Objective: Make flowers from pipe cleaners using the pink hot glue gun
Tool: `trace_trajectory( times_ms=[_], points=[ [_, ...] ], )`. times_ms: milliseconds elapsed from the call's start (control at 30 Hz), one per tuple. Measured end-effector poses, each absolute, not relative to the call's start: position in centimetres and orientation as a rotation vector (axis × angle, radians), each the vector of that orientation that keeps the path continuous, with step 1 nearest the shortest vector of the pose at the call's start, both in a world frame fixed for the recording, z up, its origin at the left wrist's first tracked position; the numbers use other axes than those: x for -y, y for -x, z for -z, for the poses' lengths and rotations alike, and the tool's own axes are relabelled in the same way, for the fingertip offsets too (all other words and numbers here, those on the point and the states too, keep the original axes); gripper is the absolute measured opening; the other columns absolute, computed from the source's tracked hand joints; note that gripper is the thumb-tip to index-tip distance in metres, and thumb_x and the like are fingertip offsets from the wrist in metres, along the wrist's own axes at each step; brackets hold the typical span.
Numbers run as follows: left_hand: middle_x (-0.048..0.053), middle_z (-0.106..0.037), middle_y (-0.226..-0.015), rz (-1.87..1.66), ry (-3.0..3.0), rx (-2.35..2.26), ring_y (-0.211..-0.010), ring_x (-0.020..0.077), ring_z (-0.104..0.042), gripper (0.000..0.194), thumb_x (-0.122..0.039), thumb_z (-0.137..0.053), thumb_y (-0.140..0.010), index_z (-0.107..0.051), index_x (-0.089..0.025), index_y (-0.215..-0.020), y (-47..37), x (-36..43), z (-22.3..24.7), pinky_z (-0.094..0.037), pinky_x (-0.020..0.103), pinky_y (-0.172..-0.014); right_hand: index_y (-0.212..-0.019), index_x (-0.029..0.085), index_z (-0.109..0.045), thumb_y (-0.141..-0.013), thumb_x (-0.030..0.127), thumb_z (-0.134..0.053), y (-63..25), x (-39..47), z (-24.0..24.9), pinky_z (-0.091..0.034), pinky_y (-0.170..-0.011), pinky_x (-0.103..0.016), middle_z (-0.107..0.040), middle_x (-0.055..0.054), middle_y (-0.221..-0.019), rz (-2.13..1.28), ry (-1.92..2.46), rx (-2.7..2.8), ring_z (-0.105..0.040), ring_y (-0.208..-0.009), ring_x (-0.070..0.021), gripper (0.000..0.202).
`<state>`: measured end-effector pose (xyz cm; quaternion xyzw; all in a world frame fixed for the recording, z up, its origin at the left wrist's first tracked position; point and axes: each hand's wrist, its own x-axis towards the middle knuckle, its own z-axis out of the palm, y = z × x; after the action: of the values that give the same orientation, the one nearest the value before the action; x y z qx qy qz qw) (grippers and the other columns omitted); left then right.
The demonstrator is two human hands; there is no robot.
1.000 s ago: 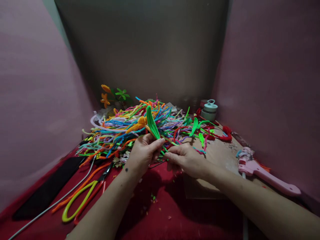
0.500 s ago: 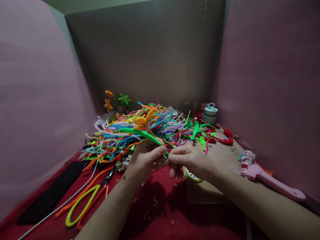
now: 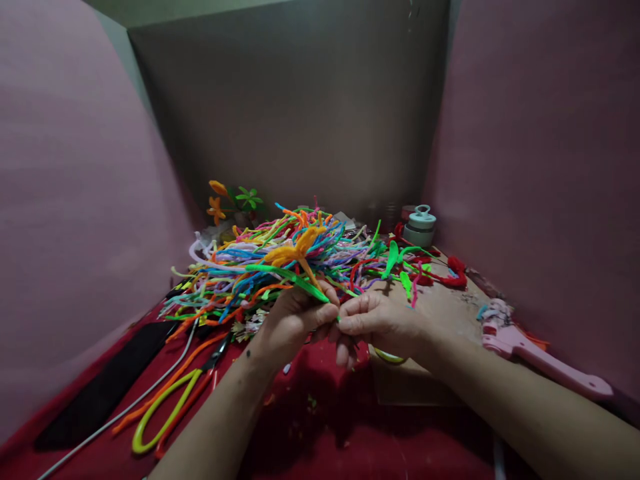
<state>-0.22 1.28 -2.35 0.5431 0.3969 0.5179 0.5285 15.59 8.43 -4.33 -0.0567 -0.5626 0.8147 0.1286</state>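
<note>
My left hand (image 3: 300, 317) pinches the stem of a pipe-cleaner flower (image 3: 299, 248) with orange petals. A long green leaf (image 3: 290, 275) of the same fuzzy wire lies along the stem and points to the upper left. Close beside it, my right hand (image 3: 377, 320) is closed, thumb against fingers, at the lower end of the green stem. The fingers hide most of the stem and where the leaf joins it. Behind both hands spreads a heap of coloured pipe cleaners (image 3: 240, 257).
Yellow-and-orange-handled scissors (image 3: 165, 407) and a black strip (image 3: 105, 387) lie at left on the red cloth (image 3: 320, 440). A pink glue gun (image 3: 545, 360) is at right. Green leaves (image 3: 391, 260), a lidded jar (image 3: 420, 227) and finished flowers (image 3: 216, 207) stand farther back.
The orange flower has turned and tipped to the right, its petals now more spread. The green leaf has swung slightly lower. My hands stay close together, fingers shifted a little at the stem.
</note>
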Motion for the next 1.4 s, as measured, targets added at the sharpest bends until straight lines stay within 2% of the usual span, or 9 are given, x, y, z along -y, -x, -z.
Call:
trace_trajectory(
  times_ms=[167,267,400,500,633,833,1067,1300,1400],
  points=[
    [-0.001,-0.057,-0.065,-1.324,-1.25,-1.001,-0.052,0.0076,-0.049,0.013,-0.02,-0.065,-0.073,-0.06,-0.016,-0.084,0.4,-1.7,2.3,-0.035,0.019,-0.048,-0.068,0.01,-0.064,-0.069,0.031,-0.065,-15.4,-8.2,3.9,-0.045,-0.05,-0.022,-0.067,-0.004,-0.053,-2.113,0.33,1.612,-0.059,-0.047,-0.0111,0.021],
    [-0.003,-0.054,-0.058,-1.385,-1.185,-1.073,-0.043,0.0044,-0.043,0.01,-0.023,-0.063,-0.075,-0.06,-0.014,-0.076,0.6,-2.0,2.4,-0.03,0.018,-0.041,-0.063,0.012,-0.063,-0.072,0.028,-0.062,-15.4,-8.0,3.5,-0.044,-0.051,-0.023,-0.066,-0.003,-0.052,-1.947,0.434,1.681,-0.056,-0.047,-0.0101,0.018],
    [-0.005,-0.052,-0.057,-1.525,-1.074,-1.017,-0.041,0.0045,-0.042,0.017,-0.025,-0.068,-0.07,-0.061,-0.016,-0.084,0.3,-1.8,2.4,-0.029,0.018,-0.039,-0.06,0.013,-0.063,-0.072,0.029,-0.061,-15.3,-7.7,3.3,-0.044,-0.053,-0.024,-0.065,-0.001,-0.052,-1.806,0.531,1.801,-0.053,-0.047,-0.0097,0.02],
    [-0.006,-0.047,-0.049,-1.579,-1.017,-1.027,-0.039,0.0042,-0.037,0.015,-0.028,-0.066,-0.072,-0.061,-0.016,-0.077,-0.1,-1.5,2.2,-0.026,0.018,-0.038,-0.061,0.013,-0.062,-0.072,0.032,-0.062,-15.2,-7.7,3.5,-0.044,-0.058,-0.026,-0.065,-0.001,-0.055,-1.827,0.535,1.867,-0.055,-0.052,-0.0108,0.022],
    [-0.007,-0.043,-0.043,-1.468,-1.081,-1.128,-0.037,0.0036,-0.033,0.017,-0.028,-0.067,-0.071,-0.058,-0.014,-0.065,-0.2,-1.4,2.4,-0.022,0.018,-0.038,-0.075,0.014,-0.064,-0.066,0.034,-0.07,-15.2,-7.8,4.0,-0.045,-0.068,-0.028,-0.067,-0.001,-0.065,-1.932,0.473,1.782,-0.06,-0.062,-0.0128,0.023],
    [-0.005,-0.048,-0.048,-1.374,-1.12,-1.053,-0.038,0.0042,-0.035,0.018,-0.028,-0.066,-0.073,-0.064,-0.016,-0.086,0.1,-1.4,2.8,-0.021,0.018,-0.038,-0.069,0.01,-0.067,-0.071,0.036,-0.068,-15.1,-7.9,4.1,-0.044,-0.057,-0.026,-0.065,-0.003,-0.058,-1.899,0.433,1.765,-0.055,-0.05,-0.01,0.026],
    [-0.004,-0.049,-0.049,-1.44,-0.909,-0.95,-0.034,0.0035,-0.034,0.031,-0.042,-0.064,-0.07,-0.065,-0.013,-0.077,-0.4,-1.5,2.3,-0.024,0.017,-0.034,-0.069,0.012,-0.066,-0.071,0.03,-0.069,-14.9,-8.0,5.0,-0.044,-0.051,-0.023,-0.066,-0.002,-0.059,-2.006,0.37,1.649,-0.055,-0.047,-0.009,0.018],
    [-0.005,-0.041,-0.037,-1.494,-0.689,-0.883,-0.03,0.0046,-0.036,0.016,-0.026,-0.059,-0.068,-0.06,-0.012,-0.06,-1.4,-1.8,2.7,-0.036,0.016,-0.034,-0.071,0.012,-0.068,-0.071,0.026,-0.068,-14.9,-8.1,5.2,-0.043,-0.053,-0.023,-0.067,-0.003,-0.061,-1.968,0.306,1.615,-0.056,-0.051,-0.0096,0.014],
    [-0.005,-0.043,-0.041,-1.499,-0.596,-0.837,-0.027,0.0026,-0.031,0.016,-0.021,-0.053,-0.073,-0.058,-0.012,-0.062,-1.2,-2.2,3.0,-0.031,0.013,-0.027,-0.072,0.013,-0.068,-0.071,0.027,-0.068,-14.9,-8.2,5.1,-0.043,-0.056,-0.024,-0.067,-0.003,-0.061,-1.95,0.309,1.623,-0.056,-0.054,-0.0103,0.014]
  ],
)
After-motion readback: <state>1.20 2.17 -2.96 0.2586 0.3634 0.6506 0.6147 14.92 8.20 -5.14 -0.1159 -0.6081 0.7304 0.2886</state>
